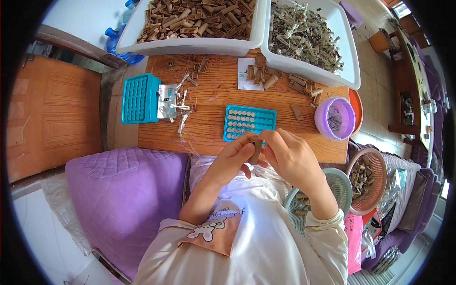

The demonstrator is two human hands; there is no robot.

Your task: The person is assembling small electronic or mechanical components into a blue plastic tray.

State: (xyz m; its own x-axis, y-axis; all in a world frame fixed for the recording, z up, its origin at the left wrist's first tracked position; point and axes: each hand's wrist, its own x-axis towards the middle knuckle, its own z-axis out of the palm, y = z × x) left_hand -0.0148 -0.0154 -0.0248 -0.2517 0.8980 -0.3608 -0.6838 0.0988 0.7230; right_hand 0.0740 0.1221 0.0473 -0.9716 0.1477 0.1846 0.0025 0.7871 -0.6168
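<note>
A small brown plastic casing [255, 153] is gripped between the thumb and fingers of my left hand [233, 154], just off the table's near edge. My right hand [286, 151] is closed in a pinch at the casing's upper end; anything between those fingertips is hidden. Right beyond both hands lies a blue tray [266, 124] with rows of round silvery cells, filled on its left side. A loose brown casing [297, 112] rests on the wood to the right of this tray.
Two white bins stand at the back, one of brown casings [199, 19], one of wired parts [304, 35]. Stacked blue trays [140, 99] and white wire bundles [182, 107] sit left. A purple bucket [319, 116] stands right; baskets [343, 183] lie below it.
</note>
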